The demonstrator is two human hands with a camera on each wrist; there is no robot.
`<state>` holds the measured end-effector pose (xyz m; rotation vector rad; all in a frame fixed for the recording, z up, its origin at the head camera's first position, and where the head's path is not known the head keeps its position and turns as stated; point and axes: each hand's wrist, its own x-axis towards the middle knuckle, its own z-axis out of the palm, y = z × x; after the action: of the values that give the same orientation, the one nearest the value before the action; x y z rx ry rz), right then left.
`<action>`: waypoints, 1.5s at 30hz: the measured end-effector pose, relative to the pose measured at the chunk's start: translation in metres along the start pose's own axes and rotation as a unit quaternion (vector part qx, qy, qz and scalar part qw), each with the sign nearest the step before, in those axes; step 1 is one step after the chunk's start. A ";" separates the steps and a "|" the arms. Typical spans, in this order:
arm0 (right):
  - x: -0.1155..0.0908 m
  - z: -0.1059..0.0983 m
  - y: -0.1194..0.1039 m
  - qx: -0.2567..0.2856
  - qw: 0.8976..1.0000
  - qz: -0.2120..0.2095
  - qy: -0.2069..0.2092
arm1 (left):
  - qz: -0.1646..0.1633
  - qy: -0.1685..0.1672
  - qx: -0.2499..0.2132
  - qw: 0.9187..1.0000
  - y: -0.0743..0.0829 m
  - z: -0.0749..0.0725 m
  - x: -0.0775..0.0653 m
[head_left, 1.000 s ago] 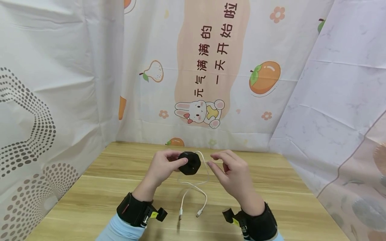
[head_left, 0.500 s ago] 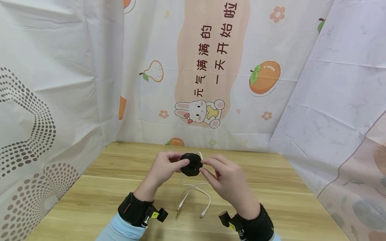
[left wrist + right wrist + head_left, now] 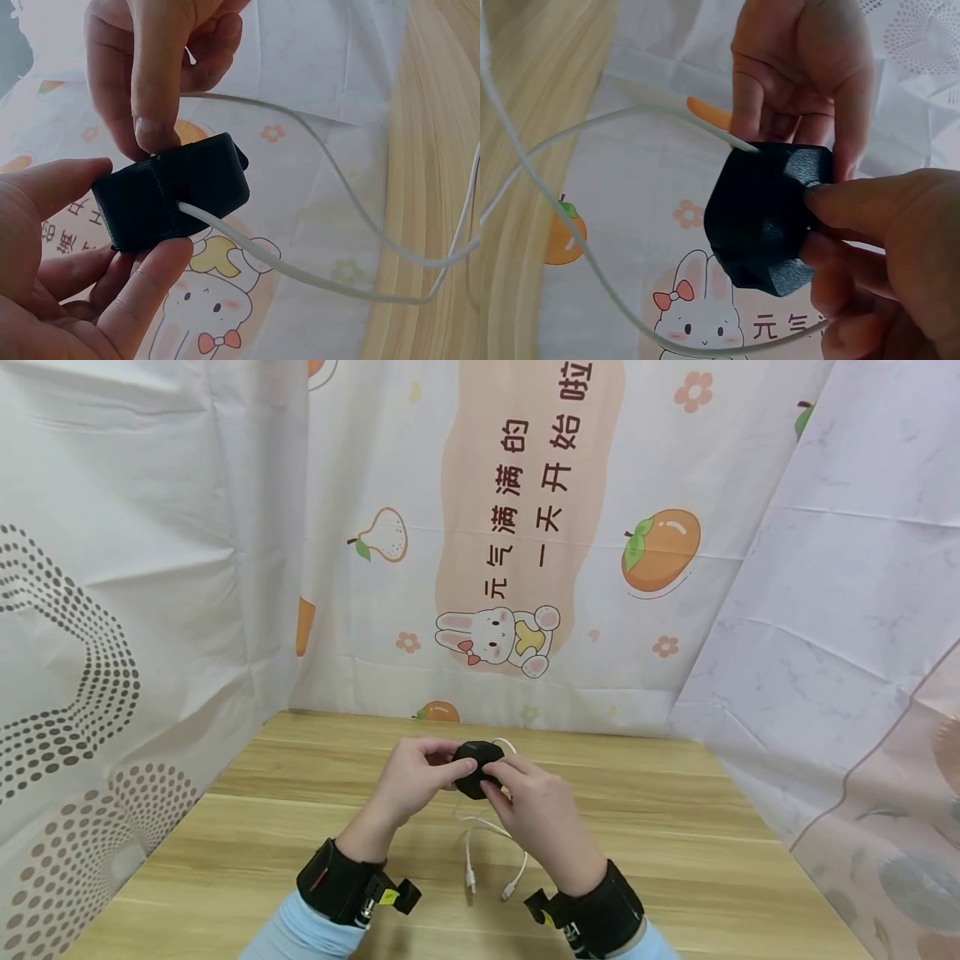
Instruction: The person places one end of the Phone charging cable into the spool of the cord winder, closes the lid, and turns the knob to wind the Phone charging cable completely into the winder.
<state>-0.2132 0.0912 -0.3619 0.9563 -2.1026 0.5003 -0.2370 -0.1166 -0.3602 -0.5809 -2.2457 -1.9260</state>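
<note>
A black, faceted cable winder [image 3: 478, 752] is held up over the table, between both hands. My left hand [image 3: 405, 781] grips its left side with the thumb on the near face; in the left wrist view, fingers and thumb clasp one end of the winder [image 3: 202, 176]. My right hand [image 3: 536, 806] pinches at the middle of the same face with thumb and forefinger, as the right wrist view shows on the winder [image 3: 757, 202]. A white USB cable [image 3: 262, 262] comes out of a slot in its edge. The cable's two plugs [image 3: 471, 878] dangle below the hands.
A wood-grain table [image 3: 315, 827] lies below the hands. Printed curtains [image 3: 375, 635] stand behind it and on both sides. Each wrist wears a black band [image 3: 341, 883] with a small camera.
My right hand has moved left from beside the winder, reached its edge, and now pinches at its face. The hanging plugs have swung. My left hand keeps its grip, shifting slightly right.
</note>
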 end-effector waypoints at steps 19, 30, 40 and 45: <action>0.000 0.012 0.008 0.108 0.986 0.115 0.054 | 0.024 0.005 0.010 1.000 0.006 0.008 -0.005; 0.003 0.013 0.004 0.363 0.880 0.302 0.052 | 0.035 0.037 0.060 0.997 0.009 0.011 -0.007; 0.007 0.011 0.001 0.375 0.861 0.342 0.031 | 0.035 0.046 0.056 0.997 0.005 0.011 -0.007; 0.007 0.011 -0.002 0.303 0.907 0.292 0.027 | 0.021 0.049 0.035 0.998 0.005 0.008 -0.007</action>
<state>-0.2196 0.0800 -0.3630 0.5868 -2.2032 1.5352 -0.2278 -0.1094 -0.3598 -0.5077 -2.2119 -1.8077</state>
